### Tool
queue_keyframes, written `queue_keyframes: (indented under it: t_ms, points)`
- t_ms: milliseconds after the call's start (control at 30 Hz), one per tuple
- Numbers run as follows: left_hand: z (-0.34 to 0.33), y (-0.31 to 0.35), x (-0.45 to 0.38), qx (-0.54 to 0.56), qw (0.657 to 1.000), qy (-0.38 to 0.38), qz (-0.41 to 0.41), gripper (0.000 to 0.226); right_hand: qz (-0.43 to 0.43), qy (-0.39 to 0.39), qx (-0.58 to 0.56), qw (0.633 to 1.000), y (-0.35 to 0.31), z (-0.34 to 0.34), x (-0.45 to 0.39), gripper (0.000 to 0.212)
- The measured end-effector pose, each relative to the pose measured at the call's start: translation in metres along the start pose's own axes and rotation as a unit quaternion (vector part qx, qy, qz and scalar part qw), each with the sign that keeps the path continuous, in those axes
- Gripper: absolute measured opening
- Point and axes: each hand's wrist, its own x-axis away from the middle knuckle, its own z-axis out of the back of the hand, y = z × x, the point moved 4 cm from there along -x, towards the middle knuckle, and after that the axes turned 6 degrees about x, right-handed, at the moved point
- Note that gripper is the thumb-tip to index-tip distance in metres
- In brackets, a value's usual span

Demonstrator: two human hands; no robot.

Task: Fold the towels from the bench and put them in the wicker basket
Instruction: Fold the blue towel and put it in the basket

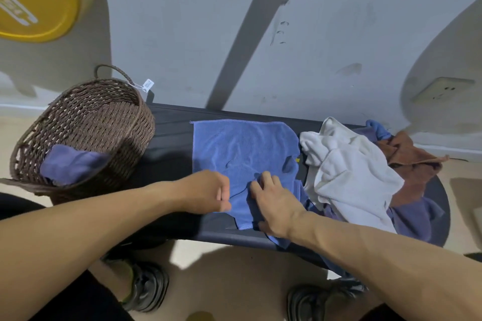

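A blue towel (242,148) lies spread across the dark bench (169,135), its near edge wrinkled. My left hand (208,191) pinches that near edge with closed fingers. My right hand (273,206) presses on the towel's near right part, fingers bent into the cloth. A brown wicker basket (104,117) stands on the bench's left end, tilted toward me, with a folded purple-blue towel (70,164) inside. To the right lies a heap: a white towel (349,172), a brown towel (409,159) and purple cloth (414,219) beneath.
The bench stands against a grey wall (182,47) with a power socket (440,90) at the right. A yellow round sign (34,0) sits upper left. My two shoes (146,286) are on the pale floor below the bench's front edge.
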Motion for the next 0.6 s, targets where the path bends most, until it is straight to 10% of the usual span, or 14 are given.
queue_keyframes:
  t_ms: [133, 267, 467, 600]
  points:
    - [-0.026, -0.007, -0.001, -0.065, 0.994, -0.081, 0.021, 0.038, 0.018, -0.011, -0.093, 0.995, 0.007, 0.024, -0.015, 0.023]
    - [-0.017, -0.007, -0.011, -0.056, 0.998, 0.005, -0.013, 0.048, -0.053, -0.019, -0.183, 0.982, 0.045, 0.062, -0.030, 0.013]
    - [0.006, -0.009, -0.036, -0.007, 0.982, 0.185, -0.036, 0.034, -0.106, 0.234, -0.178, 0.950, 0.073, 0.088, -0.030, 0.026]
    - [0.020, -0.016, -0.055, -0.006, 0.980, 0.197, 0.012, 0.010, 0.013, 0.042, -0.172, 0.984, 0.044, 0.068, -0.034, 0.017]
